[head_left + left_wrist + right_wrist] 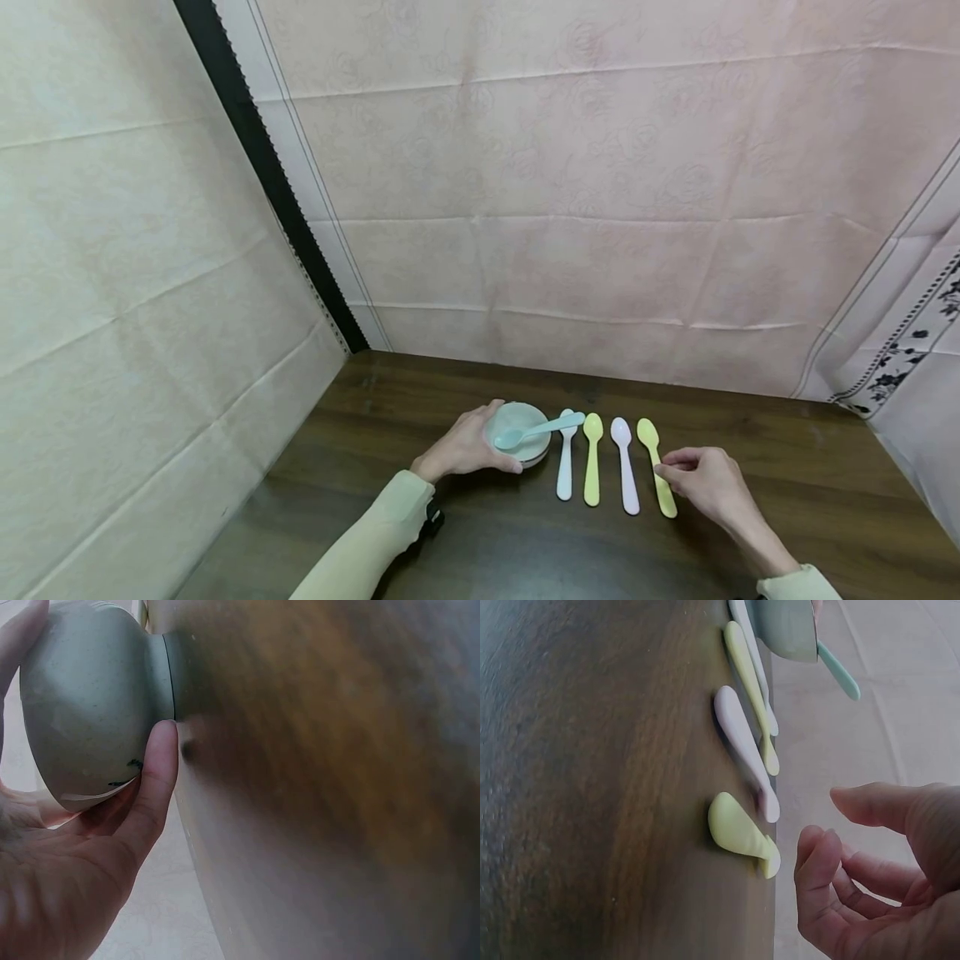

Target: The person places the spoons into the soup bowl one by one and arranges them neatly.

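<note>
A round, glossy pale-green bowl (517, 414) is at the left end of a row of spoons on the dark brown wooden counter (540, 558), the left hand's (472, 442) fingers clamped around its side. Inside lies a mint-green spoon (551, 426), its handle jutting over the rim above the head of a pale blue spoon (565, 471). Rightward lie a yellow-green spoon (592, 467), a pale lilac spoon (627, 475) and a second yellow-green spoon (648, 434), side by side. Near that last one, the right hand's (705, 482) thumb and fingers are apart. Pinkish cloth (600, 183) hangs behind.
</note>
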Available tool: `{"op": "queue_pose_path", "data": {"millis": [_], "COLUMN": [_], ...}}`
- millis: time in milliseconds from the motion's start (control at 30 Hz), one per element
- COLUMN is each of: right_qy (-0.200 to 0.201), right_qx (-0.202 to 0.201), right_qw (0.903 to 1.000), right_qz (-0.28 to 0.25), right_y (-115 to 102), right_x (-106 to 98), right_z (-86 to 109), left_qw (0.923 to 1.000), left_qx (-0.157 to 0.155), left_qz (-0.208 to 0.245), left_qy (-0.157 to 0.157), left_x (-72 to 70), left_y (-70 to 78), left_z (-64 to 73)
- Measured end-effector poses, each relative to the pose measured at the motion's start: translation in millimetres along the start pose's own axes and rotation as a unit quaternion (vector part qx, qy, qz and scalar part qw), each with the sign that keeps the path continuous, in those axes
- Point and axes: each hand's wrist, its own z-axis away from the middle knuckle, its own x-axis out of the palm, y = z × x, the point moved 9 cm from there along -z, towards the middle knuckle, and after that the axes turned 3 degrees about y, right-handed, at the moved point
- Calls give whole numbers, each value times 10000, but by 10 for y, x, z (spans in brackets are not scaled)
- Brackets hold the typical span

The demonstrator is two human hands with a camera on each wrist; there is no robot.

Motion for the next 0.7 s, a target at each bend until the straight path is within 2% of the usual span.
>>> {"op": "queue_pose_path", "data": {"millis": [300, 700], "right_qy": [98, 127], "right_qx": [-133, -54], "right_qw": [9993, 9984], "right_qz": [346, 547], "right_y": [6, 45], "right_x": [-46, -82], "right_z": [-10, -27], "left_qw": [10000, 10000], "left_qx": [63, 53], "left_qz": [9, 48], "left_qy": [14, 9], "left_x": [-13, -22], "left_y": [26, 37], "left_z": [-9, 1]}}
